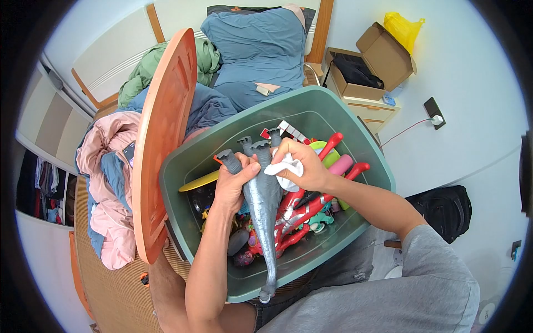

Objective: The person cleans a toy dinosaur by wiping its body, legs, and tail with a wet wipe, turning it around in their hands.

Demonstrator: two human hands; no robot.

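Observation:
A grey long-necked toy dinosaur (261,202) is upside down over the green storage bin (369,166), its feet up and its small head towards me. My left hand (236,183) is closed around its body by the legs. My right hand (306,164) grips a crumpled white cloth (286,173) against the dinosaur's leg area. Below in the bin lie red and silver toy figures (300,213), a pink cylinder (340,165), a yellow piece (200,182) and several small toys, partly hidden by my arms.
An orange lid (166,139) stands on edge at the bin's left. Behind are pink bedding (114,233), a blue pillow (258,47) and a green blanket (141,66). An open cardboard box (355,91) sits on a nightstand; a black bag (444,213) lies to the right.

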